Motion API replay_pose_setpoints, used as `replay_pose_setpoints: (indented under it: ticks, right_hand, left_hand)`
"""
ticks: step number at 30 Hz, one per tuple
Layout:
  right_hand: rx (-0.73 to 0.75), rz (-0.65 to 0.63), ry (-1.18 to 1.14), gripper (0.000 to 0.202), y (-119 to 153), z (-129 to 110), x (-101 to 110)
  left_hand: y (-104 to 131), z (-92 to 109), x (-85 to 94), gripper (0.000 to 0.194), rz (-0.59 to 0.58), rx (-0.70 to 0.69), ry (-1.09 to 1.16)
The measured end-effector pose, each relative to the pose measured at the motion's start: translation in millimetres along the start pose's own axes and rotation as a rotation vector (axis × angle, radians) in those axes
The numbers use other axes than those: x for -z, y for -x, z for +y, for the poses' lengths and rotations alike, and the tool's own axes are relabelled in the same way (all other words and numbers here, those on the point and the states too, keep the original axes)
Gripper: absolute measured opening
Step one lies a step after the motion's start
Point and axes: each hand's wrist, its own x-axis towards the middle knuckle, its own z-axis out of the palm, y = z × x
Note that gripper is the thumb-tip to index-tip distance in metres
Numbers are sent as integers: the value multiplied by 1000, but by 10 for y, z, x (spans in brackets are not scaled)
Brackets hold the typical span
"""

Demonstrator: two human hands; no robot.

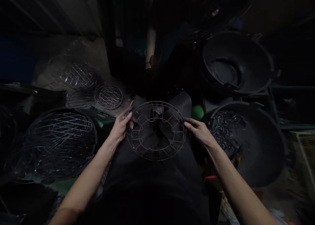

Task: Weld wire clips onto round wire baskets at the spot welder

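A round wire frame (157, 150), made of an outer ring and a wavy inner ring joined by short wires, is held above the lap, over dark cloth. My left hand (123, 124) grips its left rim, with the thumb and fingers closed on the wire. On the opposite rim, my right hand (198, 129) pinches the wire between thumb and fingers. Near the frame's far edge, a small metal part (158, 110) shows behind or on the wires; which of the two is unclear.
Left stands a tub of wire grids (71, 126), with more round grids (108, 96) beyond it. At right, a black tub (261, 146) holds small metal pieces (225, 130); another tub (256, 61) stands behind. A green round object (197, 112) lies near my right hand.
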Motion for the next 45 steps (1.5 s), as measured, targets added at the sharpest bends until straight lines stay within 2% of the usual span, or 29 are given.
replay_pose_setpoints:
  ticks: [3, 7, 13, 15, 18, 20, 27, 30, 34, 41, 45]
  right_hand:
    - [75, 59, 5, 52, 28, -21, -9]
    - [147, 103, 99, 44, 94, -31, -34]
    - [174, 113, 105, 38, 37, -45, -50]
    - [175, 109, 85, 40, 8, -52, -53]
    - [188, 127, 95, 40, 13, -59, -79]
    - [200, 162, 119, 37, 45, -64, -105]
    - [289, 233, 170, 33, 125, -49, -145]
    - [283, 247, 161, 32, 130, -32, -140]
    - [289, 282, 146, 30, 139, -23, -143]
    - [282, 278, 138, 29, 139, 8, -165]
    - [169, 234, 61, 32, 48, 24, -141]
  left_hand:
    - [-27, 20, -12, 47, 9, 28, 17]
    - [-23, 84, -10, 38, -59, 144, 82]
    - [-8, 79, -47, 37, -80, 144, 76]
    - [1, 72, -58, 40, -82, 95, 13]
    - [18, 69, -71, 38, -5, -40, -135]
    - [23, 70, -75, 38, 15, -74, -147]
    - [-37, 125, -87, 40, -70, 108, 22]
    - [-66, 167, -90, 39, -145, 213, 89]
    - [-91, 202, -80, 41, -175, 299, 156]
    - [-89, 169, -81, 38, -178, 258, 127]
    - [-76, 89, -130, 42, -74, 155, 65]
